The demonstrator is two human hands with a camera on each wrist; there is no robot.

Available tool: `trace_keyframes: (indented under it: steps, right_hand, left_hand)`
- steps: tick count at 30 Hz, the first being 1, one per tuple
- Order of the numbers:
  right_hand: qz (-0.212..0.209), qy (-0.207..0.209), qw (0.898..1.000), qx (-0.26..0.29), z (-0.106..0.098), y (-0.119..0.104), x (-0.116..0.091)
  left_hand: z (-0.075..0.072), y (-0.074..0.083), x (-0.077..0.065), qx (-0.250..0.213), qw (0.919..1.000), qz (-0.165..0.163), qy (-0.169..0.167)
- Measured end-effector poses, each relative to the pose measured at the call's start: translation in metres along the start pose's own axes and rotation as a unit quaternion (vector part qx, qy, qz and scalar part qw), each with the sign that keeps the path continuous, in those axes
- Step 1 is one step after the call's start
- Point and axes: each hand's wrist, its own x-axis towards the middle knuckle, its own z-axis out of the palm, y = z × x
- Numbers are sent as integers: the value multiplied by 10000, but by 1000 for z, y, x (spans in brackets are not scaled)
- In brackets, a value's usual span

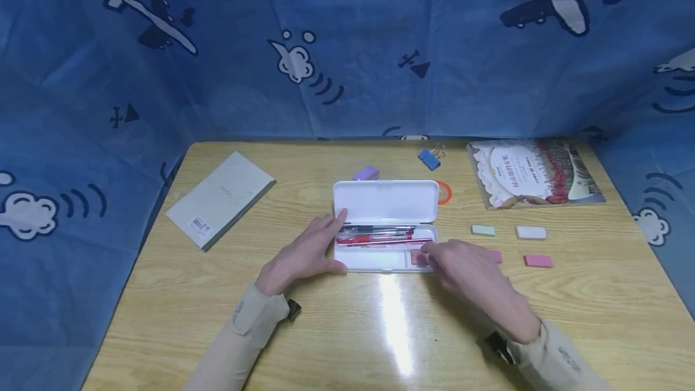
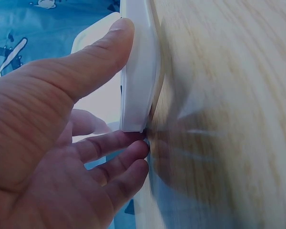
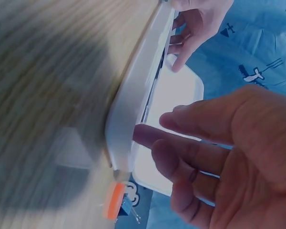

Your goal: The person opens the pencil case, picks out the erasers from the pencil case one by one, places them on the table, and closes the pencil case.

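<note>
A white pencil case (image 1: 374, 260) lies on the table with its lid (image 1: 385, 202) raised at the back. Several pens (image 1: 374, 238) fill its rear section, and a pink eraser (image 1: 417, 257) lies in the small front-right compartment, partly covered by fingers. My left hand (image 1: 306, 252) holds the left end of the case, thumb at the front corner and fingers around the side. At the right end, my right hand (image 1: 472, 276) reaches over the rim with its index fingertip inside. In the right wrist view, the thumb (image 3: 195, 119) stands apart from the bent fingers, nothing between them.
Right of the case lie a green eraser (image 1: 483, 230), a white eraser (image 1: 531, 233), a pink eraser (image 1: 538, 260) and another pink one (image 1: 496, 256) half hidden. Behind are a purple object (image 1: 367, 173), an orange ring (image 1: 445, 192), a blue binder clip (image 1: 430, 158) and a booklet (image 1: 526, 174). A notebook (image 1: 219, 198) lies left.
</note>
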Motion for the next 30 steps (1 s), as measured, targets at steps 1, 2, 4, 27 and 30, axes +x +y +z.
trace_keyframes:
  steps: [1, 2, 4, 27, 30]
  right_hand:
    - [13, -36, 10000, -10, 0, -1, 0]
    - [27, -76, 10000, -14, 0, -2, 0]
    - [32, -125, 9999, -28, 1, -3, 0]
    - [-34, 70, 9994, -334, 0, -6, 1]
    - [108, -51, 9990, -437, -1, -8, 2]
  left_hand:
    - [0, 0, 0, -4, 10000, -6, -1]
    - [0, 0, 0, -9, 10000, -10, -1]
    - [0, 1, 0, -15, 10000, -15, -4]
    - [-1, 1, 1, -45, 10000, 64, 10]
    - [-2, 1, 0, -63, 10000, 63, 4]
